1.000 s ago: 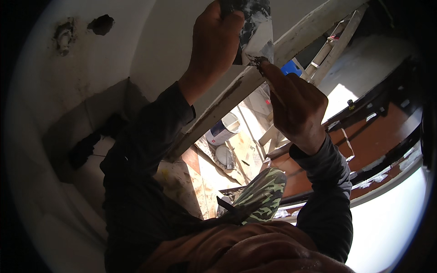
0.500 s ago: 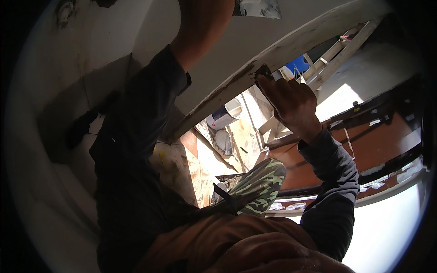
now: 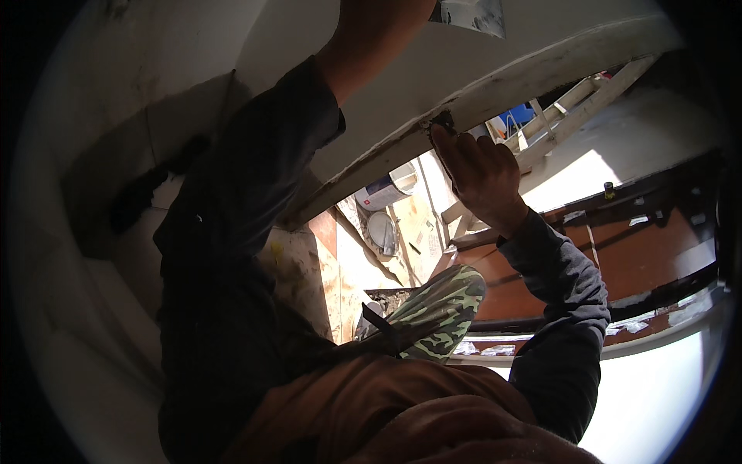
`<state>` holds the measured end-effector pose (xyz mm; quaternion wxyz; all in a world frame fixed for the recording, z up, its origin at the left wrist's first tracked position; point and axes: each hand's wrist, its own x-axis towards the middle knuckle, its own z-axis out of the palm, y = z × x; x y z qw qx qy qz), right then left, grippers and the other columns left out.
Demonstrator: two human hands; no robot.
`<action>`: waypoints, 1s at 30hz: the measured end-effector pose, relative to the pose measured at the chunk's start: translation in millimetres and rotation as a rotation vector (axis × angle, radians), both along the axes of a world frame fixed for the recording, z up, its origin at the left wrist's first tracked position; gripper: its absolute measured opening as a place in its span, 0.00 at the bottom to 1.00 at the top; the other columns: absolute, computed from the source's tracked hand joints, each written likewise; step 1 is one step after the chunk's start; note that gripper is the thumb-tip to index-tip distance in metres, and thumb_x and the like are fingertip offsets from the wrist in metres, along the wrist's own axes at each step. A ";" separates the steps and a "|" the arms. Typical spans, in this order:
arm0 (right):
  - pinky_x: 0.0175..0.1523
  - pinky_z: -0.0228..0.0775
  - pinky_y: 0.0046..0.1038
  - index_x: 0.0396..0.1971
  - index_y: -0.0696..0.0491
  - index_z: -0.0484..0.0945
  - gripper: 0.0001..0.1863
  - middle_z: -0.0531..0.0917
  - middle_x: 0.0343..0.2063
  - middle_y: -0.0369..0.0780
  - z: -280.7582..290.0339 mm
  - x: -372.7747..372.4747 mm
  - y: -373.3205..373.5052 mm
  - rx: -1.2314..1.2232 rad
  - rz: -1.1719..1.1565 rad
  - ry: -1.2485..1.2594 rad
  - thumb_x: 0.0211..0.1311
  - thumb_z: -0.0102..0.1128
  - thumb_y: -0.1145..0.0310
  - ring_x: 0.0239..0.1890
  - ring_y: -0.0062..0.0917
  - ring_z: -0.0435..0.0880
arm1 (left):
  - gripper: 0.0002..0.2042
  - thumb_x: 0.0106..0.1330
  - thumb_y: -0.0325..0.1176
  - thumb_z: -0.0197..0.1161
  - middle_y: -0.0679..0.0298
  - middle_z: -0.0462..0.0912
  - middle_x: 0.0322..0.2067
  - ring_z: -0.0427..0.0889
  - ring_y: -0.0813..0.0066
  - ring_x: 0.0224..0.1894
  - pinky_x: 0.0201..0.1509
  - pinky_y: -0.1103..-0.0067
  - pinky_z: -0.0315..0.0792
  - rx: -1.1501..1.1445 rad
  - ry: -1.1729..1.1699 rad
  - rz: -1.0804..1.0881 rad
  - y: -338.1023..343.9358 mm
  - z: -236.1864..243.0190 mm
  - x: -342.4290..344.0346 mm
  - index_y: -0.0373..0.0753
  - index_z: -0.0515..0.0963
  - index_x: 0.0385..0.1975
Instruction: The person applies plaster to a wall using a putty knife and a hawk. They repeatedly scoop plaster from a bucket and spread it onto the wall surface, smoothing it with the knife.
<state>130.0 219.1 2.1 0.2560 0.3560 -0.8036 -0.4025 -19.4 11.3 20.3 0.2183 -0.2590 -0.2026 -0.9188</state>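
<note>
Noting left hand point(image 3: 386, 17), top centre, fingers cropped, grip undeterminable, beside white-smeared plate point(image 3: 471, 15); dark scraper point(image 3: 444, 121), upper centre, pinched by right hand point(image 3: 482, 166), the hand nearer the pale beam point(image 3: 541, 77), long axis rising left to right

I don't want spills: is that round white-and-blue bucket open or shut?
Looks open: you can see into the bucket, whose pale inside is partly shaded. How full: cannot tell.

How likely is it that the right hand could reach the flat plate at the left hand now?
Probably yes: the right hand is below the flat plate in this view, and only pale wall surface shows between them, though depth is hard to judge.
</note>
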 end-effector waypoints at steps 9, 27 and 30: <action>0.24 0.61 0.28 0.56 0.57 0.78 0.22 0.74 0.26 0.35 -12.1 5.0 -0.8 -0.029 -0.026 -0.041 0.62 0.56 0.68 0.22 0.22 0.71 | 0.08 0.66 0.25 0.51 0.69 0.79 0.25 0.74 0.84 0.23 0.29 0.81 0.70 0.029 0.085 0.008 -7.0 3.9 -1.7 0.33 0.77 0.29; 0.22 0.62 0.29 0.58 0.56 0.77 0.23 0.71 0.21 0.33 -70.2 -0.9 9.8 -0.065 -0.050 -0.111 0.62 0.56 0.67 0.19 0.21 0.72 | 0.09 0.66 0.28 0.51 0.63 0.77 0.25 0.74 0.77 0.25 0.31 0.76 0.71 -0.021 0.099 0.037 -12.1 4.1 13.6 0.28 0.75 0.30; 0.22 0.63 0.29 0.58 0.57 0.77 0.23 0.71 0.20 0.33 -69.5 4.4 -1.4 -0.002 -0.159 -0.132 0.62 0.57 0.68 0.19 0.21 0.73 | 0.08 0.67 0.27 0.51 0.66 0.77 0.24 0.73 0.81 0.23 0.28 0.78 0.69 -0.026 0.006 0.116 -11.6 6.8 15.2 0.30 0.76 0.31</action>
